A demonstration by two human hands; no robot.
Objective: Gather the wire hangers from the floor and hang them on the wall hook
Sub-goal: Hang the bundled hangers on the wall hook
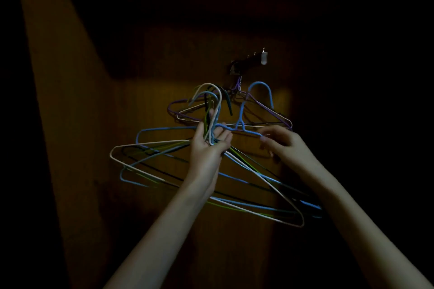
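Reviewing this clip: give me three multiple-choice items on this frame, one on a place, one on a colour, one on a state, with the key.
1. Where is the hook rack?
A. above the hands
B. below the hands
C. on the floor

2. What colour is the hanger the right hand touches?
A. red
B. blue
C. orange

3. What is the left hand doing?
A. hanging empty
B. gripping a bundle of hangers
C. pressing the wall flat

Key: 1 A, it sits higher on the wall; 2 B, its wire is blue; 3 B, fingers wrap the necks.

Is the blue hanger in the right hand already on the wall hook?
No, the blue hanger held by the right hand has its hook free, below the wall hook.
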